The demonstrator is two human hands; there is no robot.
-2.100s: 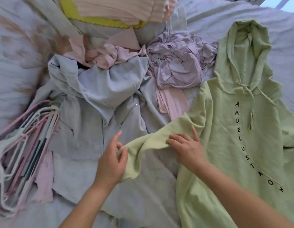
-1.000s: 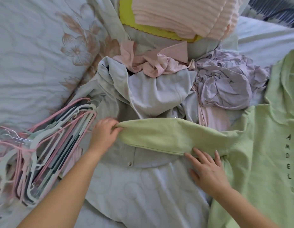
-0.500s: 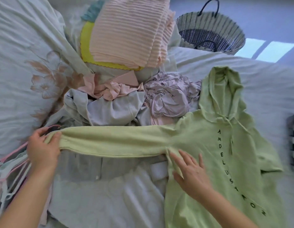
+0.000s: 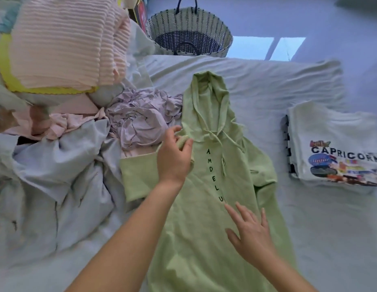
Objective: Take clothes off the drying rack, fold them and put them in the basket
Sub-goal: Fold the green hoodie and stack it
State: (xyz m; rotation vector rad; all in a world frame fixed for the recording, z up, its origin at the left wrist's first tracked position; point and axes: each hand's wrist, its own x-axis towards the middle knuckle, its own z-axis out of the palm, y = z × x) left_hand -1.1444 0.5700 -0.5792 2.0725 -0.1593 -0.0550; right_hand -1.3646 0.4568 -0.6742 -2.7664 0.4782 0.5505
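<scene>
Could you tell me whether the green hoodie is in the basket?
No, the green hoodie lies spread on the bed, apart from the basket.

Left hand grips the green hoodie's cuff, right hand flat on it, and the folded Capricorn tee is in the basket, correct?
No. The head view shows the Capricorn tee on the bed right of the green hoodie, not in the basket. The rest holds.
</scene>
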